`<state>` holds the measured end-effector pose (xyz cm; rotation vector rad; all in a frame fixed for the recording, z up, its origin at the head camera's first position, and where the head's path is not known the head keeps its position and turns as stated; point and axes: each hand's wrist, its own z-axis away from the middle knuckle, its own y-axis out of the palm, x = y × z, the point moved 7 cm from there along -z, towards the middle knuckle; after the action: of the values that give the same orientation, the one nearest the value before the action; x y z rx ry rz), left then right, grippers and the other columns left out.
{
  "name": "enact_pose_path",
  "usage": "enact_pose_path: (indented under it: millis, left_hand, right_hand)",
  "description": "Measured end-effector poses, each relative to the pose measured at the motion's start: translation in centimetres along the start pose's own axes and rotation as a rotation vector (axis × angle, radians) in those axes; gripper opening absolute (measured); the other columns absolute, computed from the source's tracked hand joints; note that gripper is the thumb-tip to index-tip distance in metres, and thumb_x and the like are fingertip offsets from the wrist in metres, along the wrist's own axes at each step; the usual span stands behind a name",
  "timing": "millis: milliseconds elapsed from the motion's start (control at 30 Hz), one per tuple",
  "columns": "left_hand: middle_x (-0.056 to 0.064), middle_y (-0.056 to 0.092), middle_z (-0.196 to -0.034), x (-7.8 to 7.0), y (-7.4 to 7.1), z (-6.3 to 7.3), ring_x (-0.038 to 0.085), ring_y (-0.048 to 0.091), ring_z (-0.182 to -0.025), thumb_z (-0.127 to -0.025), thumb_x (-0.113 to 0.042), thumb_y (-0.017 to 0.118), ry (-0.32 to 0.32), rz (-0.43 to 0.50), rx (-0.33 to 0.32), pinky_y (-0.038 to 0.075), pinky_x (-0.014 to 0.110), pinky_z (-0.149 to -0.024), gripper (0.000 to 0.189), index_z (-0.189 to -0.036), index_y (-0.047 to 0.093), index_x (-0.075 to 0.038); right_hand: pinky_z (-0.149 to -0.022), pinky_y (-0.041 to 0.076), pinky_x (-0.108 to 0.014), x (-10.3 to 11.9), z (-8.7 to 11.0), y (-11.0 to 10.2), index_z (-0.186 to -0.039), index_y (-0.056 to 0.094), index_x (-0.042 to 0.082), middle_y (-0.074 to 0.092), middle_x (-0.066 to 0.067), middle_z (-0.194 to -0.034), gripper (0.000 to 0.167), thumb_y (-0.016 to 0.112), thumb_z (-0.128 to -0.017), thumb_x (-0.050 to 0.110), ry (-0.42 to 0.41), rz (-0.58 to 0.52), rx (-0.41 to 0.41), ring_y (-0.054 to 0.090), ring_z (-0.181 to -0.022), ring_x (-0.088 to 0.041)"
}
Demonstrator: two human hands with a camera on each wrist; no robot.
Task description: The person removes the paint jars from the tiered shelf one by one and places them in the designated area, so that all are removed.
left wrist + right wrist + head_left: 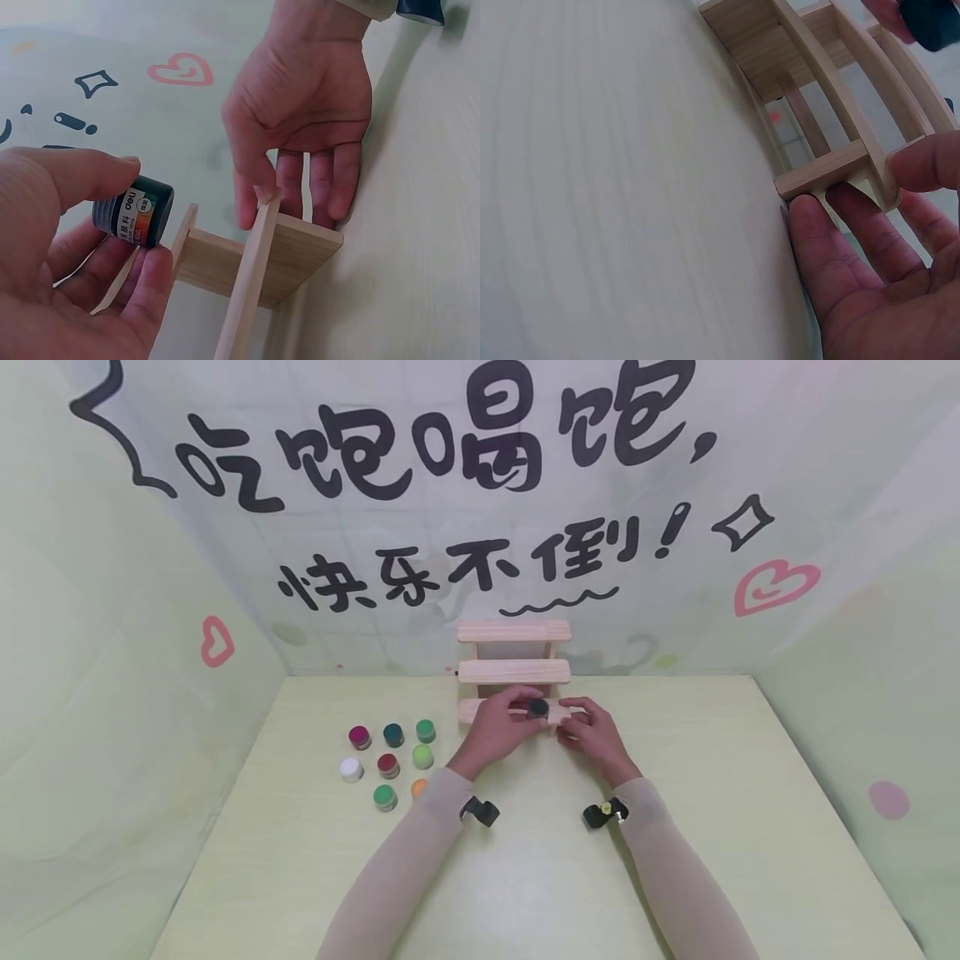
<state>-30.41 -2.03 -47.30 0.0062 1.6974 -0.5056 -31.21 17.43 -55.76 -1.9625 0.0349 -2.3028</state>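
Observation:
A small paint jar (pixel 139 214) with a dark lid and a printed label is pinched between the thumb and fingers of my left hand (pixel 498 731). It is tilted on its side in the left wrist view, above the lowest step of a tiered wooden rack (pixel 513 672). My right hand (pixel 594 737) grips the right end of that bottom step. In the right wrist view the thumb presses on the front of the slat (pixel 840 97), with the fingers around the end board. The rack stands at the back of the table, its lower left part hidden behind my left hand.
Several paint jars with coloured lids stand on the table (pixel 525 877) to the left, among them a white one (pixel 351 768), a magenta one (pixel 359 737) and an orange one (pixel 420 787) partly behind my left sleeve. A printed cloth (pixel 420 543) hangs behind the rack.

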Motion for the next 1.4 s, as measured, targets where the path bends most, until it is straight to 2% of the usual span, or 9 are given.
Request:
enact_pose_path:
  millis: [167,300,567,800,900,1133,1233,1400]
  left_hand:
    - [0.004,0.073,-0.126,-0.2,-1.2,1.1,0.02,0.069,-0.118,-0.091,-0.015,0.083,0.009,-0.011,-0.013,0.062,0.025,-0.098,0.044,-0.132,0.069,-0.009]
    - [0.004,0.073,-0.121,-0.1,-2.0,1.9,0.019,0.07,-0.115,-0.091,-0.015,0.083,0.014,-0.006,-0.021,0.062,0.024,-0.097,0.043,-0.131,0.069,-0.009]
    - [0.003,0.07,-0.122,0.2,-3.6,3.7,0.02,0.068,-0.117,-0.091,-0.017,0.083,-0.03,0.005,-0.04,0.062,0.026,-0.098,0.045,-0.133,0.069,-0.01]
    - [0.003,0.07,-0.126,0.3,-4.9,5.2,0.022,0.068,-0.118,-0.09,-0.017,0.085,-0.046,0.001,-0.05,0.061,0.04,-0.105,0.045,-0.132,0.07,-0.016]
    - [0.003,0.07,-0.126,0.6,-5.4,5.9,0.024,0.069,-0.118,-0.091,-0.017,0.084,-0.035,0.014,-0.049,0.06,0.044,-0.106,0.045,-0.133,0.069,-0.012]
    - [-0.001,0.071,-0.122,1.3,-7.0,7.4,0.02,0.068,-0.117,-0.092,-0.02,0.084,-0.006,-0.006,-0.062,0.063,0.038,-0.101,0.045,-0.134,0.068,-0.012]
    - [-0.001,0.071,-0.123,1.7,-7.8,8.0,0.02,0.068,-0.118,-0.092,-0.02,0.085,-0.017,-0.017,-0.079,0.063,0.038,-0.101,0.046,-0.133,0.068,-0.013]
    - [0.003,0.071,-0.125,2.4,-9.2,9.3,0.024,0.069,-0.119,-0.091,-0.016,0.085,-0.036,0.015,-0.092,0.063,0.037,-0.101,0.044,-0.131,0.069,-0.015]
  right_hand:
    - [-0.091,0.065,-0.031,0.0,0.0,0.1,-0.147,0.055,0.006,0.071,-0.028,-0.121,0.043,0.062,-0.105,0.011,-0.003,-0.013,0.011,0.072,-0.097,-0.011]
    - [-0.091,0.065,-0.031,-0.1,0.0,0.0,-0.147,0.055,0.007,0.071,-0.028,-0.121,0.043,0.062,-0.104,0.009,-0.002,-0.018,0.01,0.072,-0.096,-0.011]
    - [-0.09,0.065,-0.029,-0.1,-0.1,0.0,-0.146,0.055,0.006,0.072,-0.026,-0.121,0.042,0.061,-0.104,0.009,0.005,-0.014,0.009,0.072,-0.096,-0.011]
    - [-0.089,0.065,-0.029,0.0,0.0,0.0,-0.146,0.055,0.006,0.073,-0.024,-0.119,0.043,0.062,-0.104,0.01,0.003,-0.017,0.012,0.072,-0.096,-0.011]
    - [-0.09,0.065,-0.029,0.0,0.0,0.0,-0.146,0.055,0.006,0.072,-0.024,-0.119,0.043,0.062,-0.104,0.01,0.009,-0.02,0.012,0.071,-0.096,-0.011]
    - [-0.089,0.065,-0.03,-0.2,0.0,0.0,-0.146,0.056,0.007,0.071,-0.025,-0.118,0.042,0.062,-0.104,0.01,0.013,-0.014,0.001,0.071,-0.096,-0.012]
    - [-0.088,0.065,-0.03,-0.1,-0.1,0.0,-0.145,0.056,0.006,0.072,-0.024,-0.116,0.042,0.062,-0.104,0.009,0.008,-0.019,-0.001,0.071,-0.096,-0.012]
    - [-0.086,0.066,-0.028,-0.2,-0.1,0.0,-0.143,0.056,0.006,0.071,-0.025,-0.116,0.04,0.062,-0.103,0.008,0.005,-0.034,-0.006,0.072,-0.094,-0.011]
